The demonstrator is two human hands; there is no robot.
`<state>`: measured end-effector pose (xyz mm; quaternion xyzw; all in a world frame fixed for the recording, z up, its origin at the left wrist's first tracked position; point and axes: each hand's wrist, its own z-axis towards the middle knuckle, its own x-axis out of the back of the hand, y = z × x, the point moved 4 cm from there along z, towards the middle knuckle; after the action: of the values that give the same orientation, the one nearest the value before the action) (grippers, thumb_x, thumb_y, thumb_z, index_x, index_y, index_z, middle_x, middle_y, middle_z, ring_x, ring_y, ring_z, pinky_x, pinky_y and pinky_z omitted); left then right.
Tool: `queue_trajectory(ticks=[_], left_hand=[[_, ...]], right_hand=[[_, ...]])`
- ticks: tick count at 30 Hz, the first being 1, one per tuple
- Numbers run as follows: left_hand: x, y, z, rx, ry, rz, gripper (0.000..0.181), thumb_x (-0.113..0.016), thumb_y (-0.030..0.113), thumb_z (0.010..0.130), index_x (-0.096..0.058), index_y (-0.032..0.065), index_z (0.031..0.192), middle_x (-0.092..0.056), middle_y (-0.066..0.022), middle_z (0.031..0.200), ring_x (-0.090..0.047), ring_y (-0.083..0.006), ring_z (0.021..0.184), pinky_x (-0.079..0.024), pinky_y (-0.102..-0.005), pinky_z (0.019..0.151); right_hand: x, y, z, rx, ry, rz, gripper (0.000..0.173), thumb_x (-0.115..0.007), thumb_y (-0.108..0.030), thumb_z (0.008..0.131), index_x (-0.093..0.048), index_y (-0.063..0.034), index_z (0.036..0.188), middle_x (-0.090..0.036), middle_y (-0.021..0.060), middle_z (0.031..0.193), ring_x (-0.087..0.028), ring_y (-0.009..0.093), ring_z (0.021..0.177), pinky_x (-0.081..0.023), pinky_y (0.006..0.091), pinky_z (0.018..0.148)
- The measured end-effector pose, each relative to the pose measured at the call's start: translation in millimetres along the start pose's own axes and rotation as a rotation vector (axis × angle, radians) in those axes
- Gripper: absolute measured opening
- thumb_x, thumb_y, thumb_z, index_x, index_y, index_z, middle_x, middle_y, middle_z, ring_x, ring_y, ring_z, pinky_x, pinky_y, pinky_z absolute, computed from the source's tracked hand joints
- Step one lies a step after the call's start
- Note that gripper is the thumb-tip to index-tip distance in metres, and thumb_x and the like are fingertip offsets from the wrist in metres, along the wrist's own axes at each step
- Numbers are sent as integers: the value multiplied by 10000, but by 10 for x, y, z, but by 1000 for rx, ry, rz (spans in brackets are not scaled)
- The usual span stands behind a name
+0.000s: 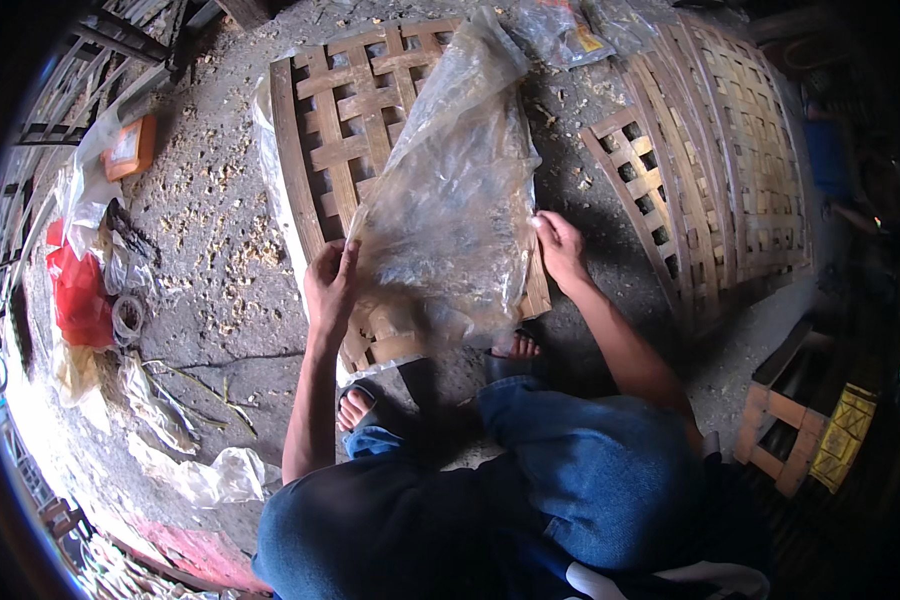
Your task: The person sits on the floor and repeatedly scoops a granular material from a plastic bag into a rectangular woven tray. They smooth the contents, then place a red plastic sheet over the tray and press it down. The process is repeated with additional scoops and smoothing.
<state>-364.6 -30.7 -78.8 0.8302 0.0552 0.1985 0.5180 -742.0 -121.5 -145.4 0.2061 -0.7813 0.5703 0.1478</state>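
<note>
A cloudy, stained plastic sheet lies partly over a wooden lattice panel on the floor before me. The sheet's left edge is pinched between the thumb and fingers of my left hand. On the far side, my right hand grips the sheet's right edge, beside the panel's right frame. The sheet narrows to a folded point near the panel's far end. Bare lattice shows at the upper left, and more plastic sticks out from beneath the panel's left side. My sandalled feet are at the panel's near end.
Several lattice panels overlap at the right. An orange container, a red plastic bag and a crumpled white plastic sheet lie to the left. A wooden frame stands at lower right. Pale crumbs litter the concrete floor.
</note>
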Motion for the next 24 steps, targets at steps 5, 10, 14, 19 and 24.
queue_trajectory(ticks=[5, 10, 14, 19, 24], left_hand=[[54, -3, -16, 52, -14, -68, 326, -653, 325, 996, -692, 4, 1037, -551, 53, 730, -431, -29, 649, -347, -221, 558], [5, -63, 7, 8, -6, -58, 317, -648, 321, 1000, -693, 8, 1030, -553, 53, 735, -424, -26, 649, -337, -218, 555], [-46, -21, 3, 27, -23, -28, 335, -651, 335, 993, -694, 5, 1028, -571, 41, 746, -451, -33, 668, -362, -216, 579], [54, -36, 7, 4, -14, 27, 335, -657, 331, 988, -691, 2, 1042, -582, 28, 742, -461, -42, 670, -373, -221, 581], [-31, 24, 4, 13, -25, 24, 338, -656, 330, 989, -689, -3, 1038, -584, 29, 749, -458, -40, 667, -370, -221, 575]], right_hand=[[154, 62, -30, -336, 264, 342, 550, -594, -353, 1001, -390, -159, 1474, -580, 93, 1287, -609, 174, 943, -504, 339, 779], [14, -332, -163, 56, 123, -128, 578, -759, -451, 873, -624, -25, 1239, -625, 130, 1187, -593, 170, 868, -508, 324, 784], [-96, -143, -2, -53, 90, 125, 360, -714, -367, 942, -651, -45, 1092, -646, -24, 903, -537, 73, 768, -454, 242, 691], [53, -1, 36, -287, 266, 308, 366, -665, -395, 965, -631, -100, 1180, -669, 8, 956, -554, 77, 705, -448, 247, 605], [-23, -6, -342, 81, -89, -258, 662, -777, -430, 838, -570, 5, 1292, -631, 215, 1261, -611, 343, 1156, -488, 438, 953]])
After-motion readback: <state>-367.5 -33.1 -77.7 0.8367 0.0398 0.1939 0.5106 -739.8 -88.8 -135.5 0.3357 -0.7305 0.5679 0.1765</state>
